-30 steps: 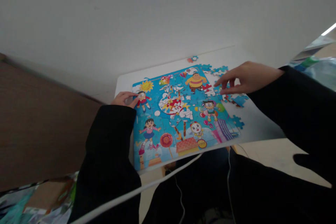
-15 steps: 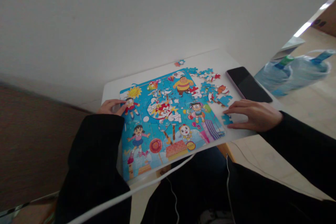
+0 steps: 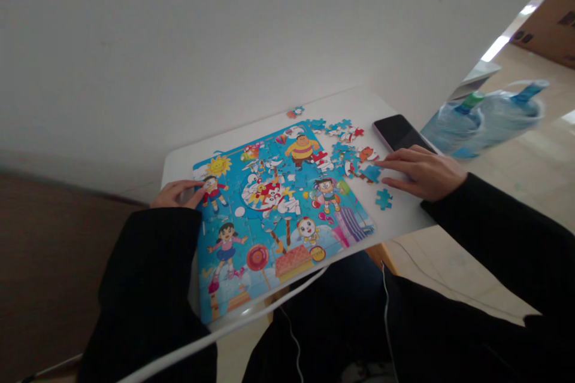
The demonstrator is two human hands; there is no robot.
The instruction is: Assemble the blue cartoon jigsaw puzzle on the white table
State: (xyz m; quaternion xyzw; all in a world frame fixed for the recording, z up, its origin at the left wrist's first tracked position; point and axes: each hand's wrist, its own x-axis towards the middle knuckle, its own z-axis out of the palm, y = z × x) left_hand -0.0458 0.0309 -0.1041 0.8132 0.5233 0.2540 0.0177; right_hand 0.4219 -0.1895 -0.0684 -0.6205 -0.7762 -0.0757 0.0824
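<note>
A cartoon jigsaw puzzle (image 3: 251,239) with a blue background lies on a small white table, with several pieces stacked loosely over its middle. My left hand (image 3: 178,194) rests at its left edge, fingertips touching the border and thumb a little apart from the index finger. Over the loose pieces to the right of the puzzle hovers my right hand (image 3: 424,172), fingers stretched out and nothing visible in them. Its fingertips are nearest an orange-and-white puzzle piece (image 3: 368,154). One blue puzzle piece (image 3: 384,199) lies by itself below that hand.
A dark-screened phone (image 3: 399,130) lies at the table's right, partly behind my right hand. Another piece (image 3: 295,112) sits near the wall (image 3: 224,42). Large water bottles (image 3: 462,122) stand on the floor at right. A white cable (image 3: 251,316) runs across the table's front.
My right hand has moved up and away from the single blue piece, towards the loose pile, leaving that piece on the table. My left hand stays at the puzzle's edge. The view has shifted slightly.
</note>
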